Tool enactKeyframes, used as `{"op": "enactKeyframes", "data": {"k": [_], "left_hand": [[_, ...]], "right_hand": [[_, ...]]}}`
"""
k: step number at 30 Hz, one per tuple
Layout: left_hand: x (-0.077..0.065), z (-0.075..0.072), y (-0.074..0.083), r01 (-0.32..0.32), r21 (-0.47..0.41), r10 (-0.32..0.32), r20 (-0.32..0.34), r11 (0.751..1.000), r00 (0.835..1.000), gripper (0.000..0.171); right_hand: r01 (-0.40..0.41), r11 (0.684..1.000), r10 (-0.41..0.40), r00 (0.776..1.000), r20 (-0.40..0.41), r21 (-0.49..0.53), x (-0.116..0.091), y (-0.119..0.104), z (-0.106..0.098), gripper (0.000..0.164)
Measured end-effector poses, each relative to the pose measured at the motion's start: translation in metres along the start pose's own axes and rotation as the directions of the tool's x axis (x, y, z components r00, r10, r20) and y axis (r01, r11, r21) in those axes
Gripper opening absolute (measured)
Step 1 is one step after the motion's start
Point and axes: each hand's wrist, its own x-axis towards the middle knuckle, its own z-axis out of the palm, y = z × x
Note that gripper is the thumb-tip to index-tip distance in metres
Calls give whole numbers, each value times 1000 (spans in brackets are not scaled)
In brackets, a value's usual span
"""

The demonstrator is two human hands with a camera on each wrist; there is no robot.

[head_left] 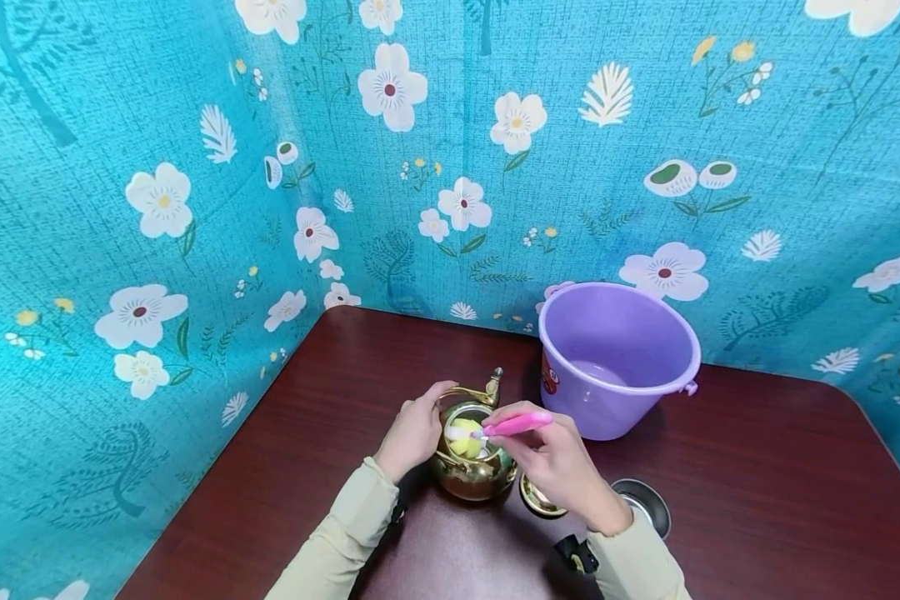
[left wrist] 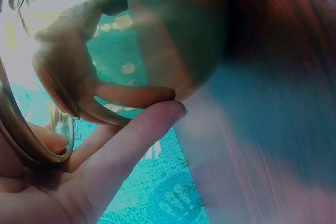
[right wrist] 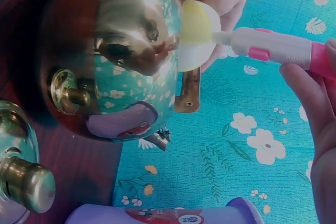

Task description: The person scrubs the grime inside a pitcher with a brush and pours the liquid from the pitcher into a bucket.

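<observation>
A shiny gold kettle (head_left: 471, 483) stands on the table with its top opening uncovered. My left hand (head_left: 411, 432) holds it at the left side by the handle, and a fingertip (left wrist: 165, 111) touches the round body. In my right hand (head_left: 562, 462) is a pink and white handle (right wrist: 283, 48) with a yellow and white sponge head, a sponge brush. Its sponge (right wrist: 199, 32) sits in the mouth of the kettle, partly hidden inside. Beside the kettle, under my right hand, lies the gold lid (right wrist: 18, 166) with its knob.
A purple bucket (head_left: 600, 408) stands behind and to the right of the kettle. Right of my right wrist is a dark metal bowl (head_left: 654, 504), partly covered by the arm. Blue flowered cloth (head_left: 435, 267) hangs behind and left of the dark red table (head_left: 765, 467).
</observation>
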Motion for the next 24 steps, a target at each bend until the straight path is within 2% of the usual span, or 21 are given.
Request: {"op": "enactKeyframes", "data": {"k": [7, 16, 19, 24], "left_hand": [[0, 0, 0, -6, 15, 6, -1, 1000, 1000, 39], [1, 0, 1, 13, 17, -13, 6, 1000, 1000, 37], [1, 0, 2, 28, 12, -28, 10, 1000, 1000, 37], [1, -1, 2, 13, 22, -13, 1, 1000, 1000, 39]], "right_hand": [[-13, 999, 12, 1000, -21, -30, 2, -1, 1, 26], [-86, 994, 82, 995, -61, -66, 9, -3, 5, 23], [-116, 990, 112, 992, -61, -76, 11, -4, 6, 22], [-151, 983, 147, 988, -42, -107, 15, -5, 6, 23]]}}
